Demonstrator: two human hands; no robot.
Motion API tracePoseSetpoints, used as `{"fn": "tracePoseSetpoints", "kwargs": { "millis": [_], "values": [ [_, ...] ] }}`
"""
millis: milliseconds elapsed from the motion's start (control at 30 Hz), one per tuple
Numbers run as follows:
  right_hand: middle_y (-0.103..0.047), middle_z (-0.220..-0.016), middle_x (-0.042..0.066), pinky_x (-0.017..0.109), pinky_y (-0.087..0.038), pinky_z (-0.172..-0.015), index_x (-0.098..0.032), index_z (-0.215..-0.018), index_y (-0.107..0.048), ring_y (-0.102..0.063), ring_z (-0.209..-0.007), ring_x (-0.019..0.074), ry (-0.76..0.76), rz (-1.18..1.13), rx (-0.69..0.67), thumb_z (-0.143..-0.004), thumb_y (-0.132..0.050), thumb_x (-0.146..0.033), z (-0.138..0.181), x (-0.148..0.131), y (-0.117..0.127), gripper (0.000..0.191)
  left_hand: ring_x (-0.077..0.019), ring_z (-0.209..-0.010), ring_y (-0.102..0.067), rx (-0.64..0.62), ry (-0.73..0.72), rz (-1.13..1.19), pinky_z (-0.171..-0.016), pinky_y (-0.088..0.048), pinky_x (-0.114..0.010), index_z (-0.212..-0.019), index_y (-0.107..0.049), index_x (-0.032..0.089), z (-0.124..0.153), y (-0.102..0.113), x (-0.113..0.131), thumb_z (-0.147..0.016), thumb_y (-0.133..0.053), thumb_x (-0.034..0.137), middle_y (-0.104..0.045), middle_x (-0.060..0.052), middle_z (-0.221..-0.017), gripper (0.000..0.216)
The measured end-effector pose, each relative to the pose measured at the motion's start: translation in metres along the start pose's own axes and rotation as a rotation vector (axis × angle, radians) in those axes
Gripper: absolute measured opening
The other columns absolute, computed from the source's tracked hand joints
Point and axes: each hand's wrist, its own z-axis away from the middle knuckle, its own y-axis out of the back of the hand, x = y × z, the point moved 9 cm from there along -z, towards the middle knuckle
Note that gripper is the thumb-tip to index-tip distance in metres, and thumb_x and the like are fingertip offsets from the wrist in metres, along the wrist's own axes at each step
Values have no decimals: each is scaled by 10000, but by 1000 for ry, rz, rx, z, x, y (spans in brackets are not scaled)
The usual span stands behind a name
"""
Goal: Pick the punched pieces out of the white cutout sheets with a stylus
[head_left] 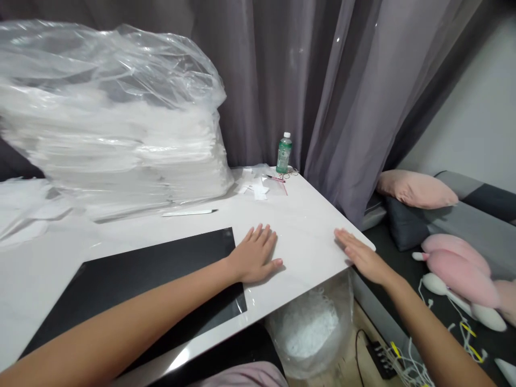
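Observation:
My left hand (253, 257) lies flat on the white table (306, 226), palm down with fingers spread, just past the right edge of a black sheet (161, 269). That forearm crosses over the sheet and hides part of it. Near the table's right corner, my right hand (363, 257) has its fingers stretched out over the edge and holds nothing. Whether it touches the tabletop I cannot tell. Behind the black sheet lies a thin white knife-like tool with a dark pointed tip (190, 213).
A large clear plastic bag of stacked white sheets (133, 134) stands at the back left. A green bottle (284, 153) and paper scraps (257, 185) sit at the back. Below the table hangs a plastic bag (310, 333); a power strip (381, 359) lies on the floor.

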Motion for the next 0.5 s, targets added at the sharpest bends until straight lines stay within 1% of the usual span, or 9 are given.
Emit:
{"fn": "tracePoseSetpoints", "kwargs": {
  "millis": [33, 67, 100, 133, 200, 300, 400, 500],
  "values": [
    [-342, -1497, 102, 522, -255, -1139, -167, -1461, -336, -248, -1407, 268, -92, 63, 18, -971, -150, -527, -2, 16, 1, 636, -406, -1409, -104, -2, 41, -9, -1105, -114, -596, -1445, -239, -45, 2, -4, -5, -910, -280, 619, -149, -290, -1502, 855],
    [-343, -1490, 135, 546, -261, -1128, -127, -1456, -343, -248, -1403, 299, -163, 119, 13, -959, -156, -552, -4, 26, -1, 680, -411, -1408, -90, -5, 52, -9, -1101, -106, -604, -1446, -229, -50, 3, -10, -3, -899, -275, 645, -136, -301, -1498, 885],
    [-341, -1483, 169, 570, -268, -1114, -89, -1449, -348, -252, -1396, 331, -209, 159, -2, -947, -175, -574, -8, 30, -6, 719, -403, -1411, -84, -6, 58, -12, -1106, -101, -595, -1451, -230, -35, 5, -16, 3, -887, -269, 671, -132, -294, -1500, 904],
    [-336, -1477, 197, 587, -275, -1102, -58, -1443, -349, -253, -1389, 358, -232, 182, -17, -935, -204, -594, -12, 29, -12, 752, -390, -1415, -81, 2, 60, -15, -1115, -95, -580, -1454, -236, -18, 6, -22, 13, -878, -260, 690, -133, -281, -1504, 913],
    [-309, -1483, 219, 598, -274, -1095, -33, -1446, -329, -231, -1391, 383, -221, 206, -16, -915, -271, -615, -18, 11, -24, 789, -377, -1418, -71, 36, 60, -12, -1129, -86, -553, -1454, -246, -10, 8, -29, 37, -869, -240, 712, -133, -268, -1510, 929],
    [-258, -1512, 197, 542, -278, -1114, -69, -1473, -277, -215, -1407, 347, -103, 270, -4, -917, -328, -591, -15, -35, -38, 764, -391, -1413, -58, 74, 29, 22, -1135, -100, -540, -1454, -241, -21, 12, -33, 76, -854, -238, 736, -128, -274, -1508, 965],
    [-251, -1525, 156, 525, -305, -1107, -142, -1478, -287, -233, -1409, 316, 61, 292, 9, -950, -341, -500, 3, -75, -42, 640, -380, -1412, -87, 48, -77, 55, -1145, -111, -528, -1442, -274, -27, 17, -41, 113, -882, -260, 688, -158, -280, -1499, 908],
    [-287, -1524, 98, 510, -330, -1103, -183, -1481, -277, -232, -1416, 279, 179, 236, 41, -973, -340, -385, 29, -96, -41, 550, -361, -1409, -150, 70, -218, 52, -1154, -158, -480, -1402, -345, -49, 26, -55, 140, -929, -309, 560, -218, -291, -1483, 772]
  ]
}}
